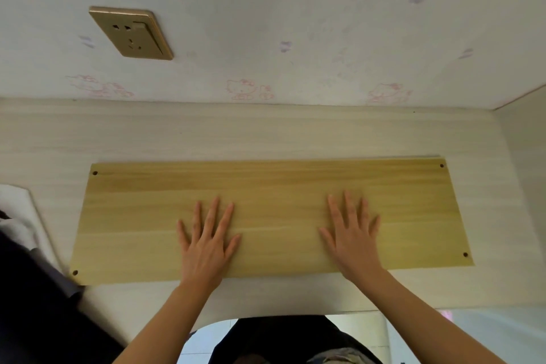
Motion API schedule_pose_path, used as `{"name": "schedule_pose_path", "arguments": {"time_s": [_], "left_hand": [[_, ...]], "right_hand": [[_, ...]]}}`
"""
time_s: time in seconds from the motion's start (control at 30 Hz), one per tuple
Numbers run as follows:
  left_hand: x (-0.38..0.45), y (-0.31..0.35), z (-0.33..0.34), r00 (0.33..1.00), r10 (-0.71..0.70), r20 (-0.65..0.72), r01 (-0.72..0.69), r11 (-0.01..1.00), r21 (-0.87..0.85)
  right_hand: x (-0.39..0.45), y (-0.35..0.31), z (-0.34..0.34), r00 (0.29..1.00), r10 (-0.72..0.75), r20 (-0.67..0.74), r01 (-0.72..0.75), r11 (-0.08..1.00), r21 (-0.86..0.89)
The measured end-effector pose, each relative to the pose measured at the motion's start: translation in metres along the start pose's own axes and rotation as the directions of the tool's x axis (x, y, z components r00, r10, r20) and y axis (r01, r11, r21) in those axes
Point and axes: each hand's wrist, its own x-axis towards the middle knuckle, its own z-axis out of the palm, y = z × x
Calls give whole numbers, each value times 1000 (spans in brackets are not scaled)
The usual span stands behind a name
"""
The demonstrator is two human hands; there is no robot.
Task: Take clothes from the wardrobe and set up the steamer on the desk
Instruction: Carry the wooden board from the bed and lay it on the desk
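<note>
Both palms flat, fingers spread: left hand (206, 241), right hand (351, 238) pressing wooden board (266, 186) on desk (236, 133). Grip on nothing. Setup step, apparently; steamer unseen, fetch next.

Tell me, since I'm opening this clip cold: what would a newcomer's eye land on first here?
First the long yellowish wooden board with corner holes, lying flat on the pale wood-grain desk. The left hand and the right hand lie flat on it, fingers spread. Next comes the gold wall socket, upper left on the white cartoon-cat wallpaper, and some dark fabric at the left edge.
</note>
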Motion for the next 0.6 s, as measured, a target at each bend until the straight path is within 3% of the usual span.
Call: {"name": "schedule_pose_path", "arguments": {"time_s": [0.6], "left_hand": [[24, -11, -10, 1000, -3, 7, 3, 1000, -9]], "right_hand": [[19, -17, 4, 999, 22, -47, -22, 1000, 9]]}}
